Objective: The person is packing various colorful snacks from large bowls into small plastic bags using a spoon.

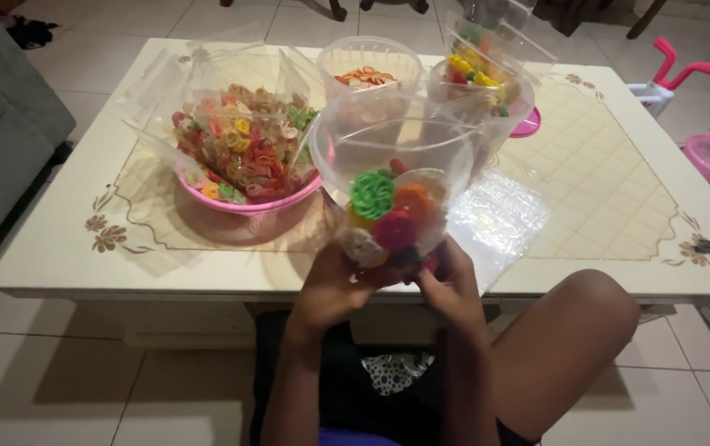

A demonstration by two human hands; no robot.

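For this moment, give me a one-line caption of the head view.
Both hands, left hand and right hand, hold a clear bag of colourful round crackers before a pink bowl on the white table.

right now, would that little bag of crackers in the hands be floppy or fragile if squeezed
Probably floppy: the clear bag is thin film, bunched below by both hands, left and right. Likely light and fragile too: the round crackers inside look puffy and brittle.

Pink bowl, multicoloured crackers
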